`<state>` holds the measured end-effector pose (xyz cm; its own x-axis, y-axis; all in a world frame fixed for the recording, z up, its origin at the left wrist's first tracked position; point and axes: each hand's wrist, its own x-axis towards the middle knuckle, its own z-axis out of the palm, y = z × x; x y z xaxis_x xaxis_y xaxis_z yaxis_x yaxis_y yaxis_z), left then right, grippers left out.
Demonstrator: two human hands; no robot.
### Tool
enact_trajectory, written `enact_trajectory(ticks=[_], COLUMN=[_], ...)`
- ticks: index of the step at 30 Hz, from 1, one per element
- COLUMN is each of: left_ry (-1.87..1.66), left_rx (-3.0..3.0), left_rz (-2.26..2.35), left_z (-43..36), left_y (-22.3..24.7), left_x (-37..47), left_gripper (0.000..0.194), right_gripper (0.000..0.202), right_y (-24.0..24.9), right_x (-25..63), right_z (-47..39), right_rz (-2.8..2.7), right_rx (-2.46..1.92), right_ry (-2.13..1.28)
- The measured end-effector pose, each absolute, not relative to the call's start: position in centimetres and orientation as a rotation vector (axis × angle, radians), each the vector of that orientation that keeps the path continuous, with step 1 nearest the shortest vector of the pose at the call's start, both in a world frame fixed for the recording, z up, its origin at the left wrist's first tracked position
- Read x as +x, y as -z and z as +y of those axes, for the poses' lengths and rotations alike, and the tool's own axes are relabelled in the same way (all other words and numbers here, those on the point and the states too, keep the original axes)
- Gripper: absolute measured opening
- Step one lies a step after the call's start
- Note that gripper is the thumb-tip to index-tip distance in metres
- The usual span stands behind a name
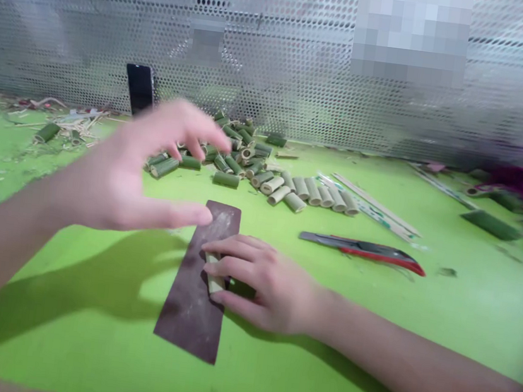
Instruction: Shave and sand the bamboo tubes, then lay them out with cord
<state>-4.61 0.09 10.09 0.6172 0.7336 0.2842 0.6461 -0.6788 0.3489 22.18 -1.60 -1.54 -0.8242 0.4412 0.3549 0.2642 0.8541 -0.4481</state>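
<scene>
Presently, your nearer right hand [279,287], fingers partly curled, pins the pale bamboo piece [215,284] at its nine o'clock, long axis eleven-to-five, while your empty left hand [121,175] hovers wide open toward ten.

Near side of the sandpaper [185,326]: open table [266,387], low pass ok. Left of it: open surface too, but left hand [124,173] hangs over that side, fingers spread; go under or around. Right of it: right hand [274,280] is down, fingers on a bamboo piece [216,283] on the sheet, forearm walls off the near right. Beyond that forearm, utility knife [364,250] lies crosswise. Past the far end: narrow strip, then peeled bamboo pieces [313,191] and green bamboo pile [238,149]. Perforated metal panel [275,83] blocks farther reach.
</scene>
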Motion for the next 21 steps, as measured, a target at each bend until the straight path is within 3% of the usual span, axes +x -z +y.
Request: enact_trajectory(ticks=[3,6,11,16,21], left_ry=[-0.096,0.146,0.236,0.169,0.211], left_rx=[2.481,2.403,2.342,2.293,2.249], left_rz=[1.066,0.992,0.977,1.004,1.041], left_z=[0.8,0.9,0.4,0.7,1.0], left_y=[-7.0,-3.9,-2.0,-1.4,-1.0], left_x=[-2.9,-1.8,-1.9,-2.1,-2.2], left_gripper=[0.095,0.131,0.135,0.148,0.155], right_gripper=[0.021,0.022,0.026,0.033,0.025], right_y=[1.2,0.8,0.8,0.4,-0.1], right_x=[22.1,22.0,22.1,21.4,21.1], right_z=[-1.8,-1.9,-1.6,-3.4,-4.0], right_rz=[-2.596,-2.592,-2.601,-2.560,-2.607], right_rx=[-0.520,-0.496,-0.475,-0.907,-0.822], right_ry=[-0.513,-0.484,-0.455,-0.421,-0.416])
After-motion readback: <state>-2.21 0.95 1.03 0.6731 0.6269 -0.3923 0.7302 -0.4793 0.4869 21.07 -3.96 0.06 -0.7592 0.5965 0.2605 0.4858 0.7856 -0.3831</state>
